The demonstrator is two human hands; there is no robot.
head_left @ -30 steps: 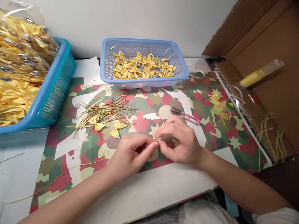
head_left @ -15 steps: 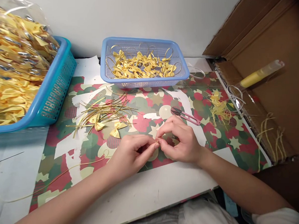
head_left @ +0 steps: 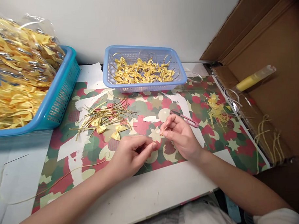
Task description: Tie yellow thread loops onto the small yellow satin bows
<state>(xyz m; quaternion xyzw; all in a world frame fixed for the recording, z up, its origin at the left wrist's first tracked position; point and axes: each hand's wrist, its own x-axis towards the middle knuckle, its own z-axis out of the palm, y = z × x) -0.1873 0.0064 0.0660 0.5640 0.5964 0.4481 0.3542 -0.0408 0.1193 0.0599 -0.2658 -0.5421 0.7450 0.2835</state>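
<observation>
Yellow bows (head_left: 142, 70) sit in a light blue basket (head_left: 144, 84), more yellow bows (head_left: 16, 77) in a brighter blue basket (head_left: 58, 99), gold strings (head_left: 104, 113) and pink snips (head_left: 186, 118) lie on red, green and cream star paper (head_left: 214, 136).

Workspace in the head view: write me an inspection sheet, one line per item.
Surface: white table covered by a patterned paper mat, torn in places.
Job's things: thin gold strip pinched in the right hand; loose gold strips and two yellow bows on the mat.
Clutter: pink snips; yellow thread scraps.
Hands: left hand fingers pinched, what it holds too small to tell; right hand pinching the strip.
Cables: nothing seen.
Surroundings: small blue basket of bows; large teal basket with bagged bows; cardboard box; wall behind.
</observation>
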